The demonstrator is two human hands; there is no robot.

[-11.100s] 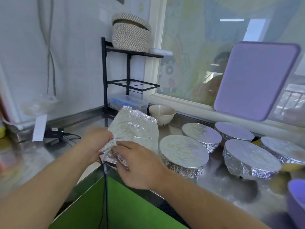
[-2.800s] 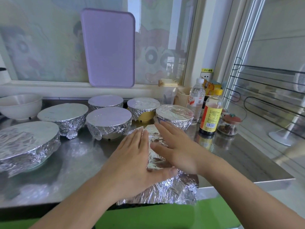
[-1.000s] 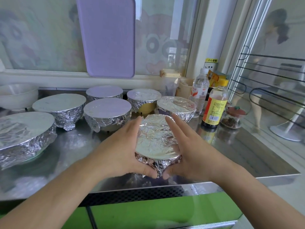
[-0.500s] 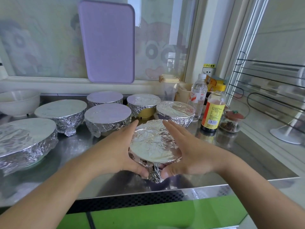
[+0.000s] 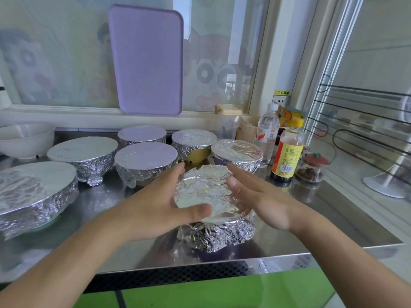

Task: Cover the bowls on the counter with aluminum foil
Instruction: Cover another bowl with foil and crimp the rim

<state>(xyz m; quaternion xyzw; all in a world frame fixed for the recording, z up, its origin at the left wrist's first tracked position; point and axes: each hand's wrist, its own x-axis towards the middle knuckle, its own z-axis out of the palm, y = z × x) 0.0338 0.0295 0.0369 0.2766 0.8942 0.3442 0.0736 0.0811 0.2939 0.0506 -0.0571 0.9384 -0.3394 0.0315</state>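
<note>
Here, left hand (image 5: pixel 155 205) and right hand (image 5: pixel 262 196) flanking foil-covered bowl (image 5: pixel 213 210) on table (image 5: pixel 311 223), fingers (image 5: pixel 175 172) lying straight, gripping nothing.

Silver crinkled foil (image 5: pixel 211 192) on a purple bowl (image 5: pixel 222 248) — lilac board (image 5: pixel 146 61), white bowl (image 5: pixel 24 138), steel-grey tabletop (image 5: pixel 322 221), yellow-labelled bottle (image 5: pixel 288 152).

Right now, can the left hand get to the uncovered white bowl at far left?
Probably yes. The left hand is open at the front foil-wrapped bowl, holding nothing. The white bowl sits behind two foil-covered bowls, so it would have to reach over them.
</note>
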